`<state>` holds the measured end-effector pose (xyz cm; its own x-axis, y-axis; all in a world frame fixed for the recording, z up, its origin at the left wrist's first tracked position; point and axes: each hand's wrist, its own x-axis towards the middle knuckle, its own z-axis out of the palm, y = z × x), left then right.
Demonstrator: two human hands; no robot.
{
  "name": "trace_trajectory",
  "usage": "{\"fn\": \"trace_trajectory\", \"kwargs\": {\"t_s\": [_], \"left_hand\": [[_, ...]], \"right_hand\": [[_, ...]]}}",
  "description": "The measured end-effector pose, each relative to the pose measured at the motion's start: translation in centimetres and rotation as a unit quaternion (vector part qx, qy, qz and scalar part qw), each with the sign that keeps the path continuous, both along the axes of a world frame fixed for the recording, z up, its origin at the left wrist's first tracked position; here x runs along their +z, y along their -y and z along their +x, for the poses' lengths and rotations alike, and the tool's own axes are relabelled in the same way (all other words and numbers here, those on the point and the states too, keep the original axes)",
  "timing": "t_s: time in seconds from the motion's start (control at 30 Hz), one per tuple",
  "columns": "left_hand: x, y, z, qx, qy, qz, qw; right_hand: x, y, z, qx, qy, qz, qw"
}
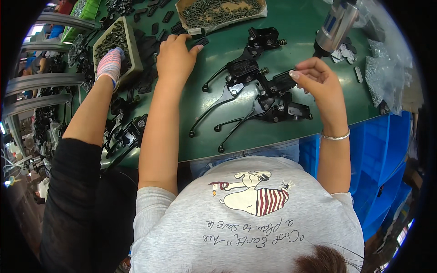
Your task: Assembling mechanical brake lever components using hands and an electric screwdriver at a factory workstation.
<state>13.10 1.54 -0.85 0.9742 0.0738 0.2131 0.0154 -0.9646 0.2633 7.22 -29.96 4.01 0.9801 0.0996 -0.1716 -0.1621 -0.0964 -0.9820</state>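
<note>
Several black brake lever assemblies lie on the green table before me: one at the back [264, 38], one in the middle [242, 68], and others closer to me, among them a front one [275, 111]. My right hand [323, 84] is over the reservoir [281, 83] of one of them. Its thumb and fingers pinch the edge of a thin black cover there, partly hidden by the fingertips. At the upper left my left hand [174, 59] reaches onto small black rectangular pieces [178, 28], thumb spread from the fingers. Another black piece [201, 42] shows beside its thumb.
To my left, a co-worker's gloved hand [109, 66] dips into a tray of screws [133, 61]. An open box of small screws [186, 12] sits at the back. A metal cylindrical tool [334, 29] hangs at right, near plastic bags [380, 75]. Blue bins [373, 168] stand below the table.
</note>
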Motion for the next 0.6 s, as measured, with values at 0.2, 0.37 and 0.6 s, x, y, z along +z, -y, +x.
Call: {"fn": "trace_trajectory", "kwargs": {"t_s": [0.2,0.37,0.6], "left_hand": [[-1.6,-0.3,1.7,0.021,-0.074,-0.022,0.997],[-2.5,-1.3,2.2,-0.029,-0.062,-0.074,0.995],[1.2,-0.4,-1.7,0.019,-0.064,-0.268,0.961]], "right_hand": [[-0.8,0.2,0.7,0.052,-0.084,-0.052,0.994],[-2.5,0.7,1.0,0.083,-0.046,-0.082,0.992],[-3.3,5.0,4.1,-0.079,0.064,-0.151,0.983]]}}
